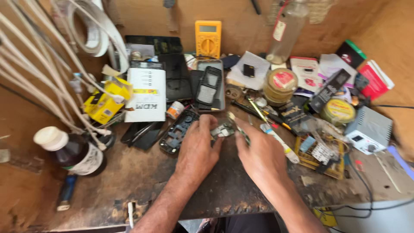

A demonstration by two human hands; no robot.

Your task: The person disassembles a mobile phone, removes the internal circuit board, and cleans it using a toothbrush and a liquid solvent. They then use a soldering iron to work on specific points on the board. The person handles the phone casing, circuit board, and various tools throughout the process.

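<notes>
My left hand [197, 149] rests on the worn workbench and pinches a small phone circuit board [223, 129] between its fingertips. My right hand [258, 153] holds thin metal tweezers [238, 127] whose tip reaches over that board. Just left of the left hand lies an open black phone frame [177, 131]. A black phone housing [208, 86] sits farther back in a grey tray [222, 101].
A yellow multimeter [208, 38] leans on the back wall beside a clear bottle [286, 30]. A dark bottle with a white cap [73, 152] stands at left, white cables [51, 73] above it. Tins, boxes and a grey power unit [368, 127] crowd the right.
</notes>
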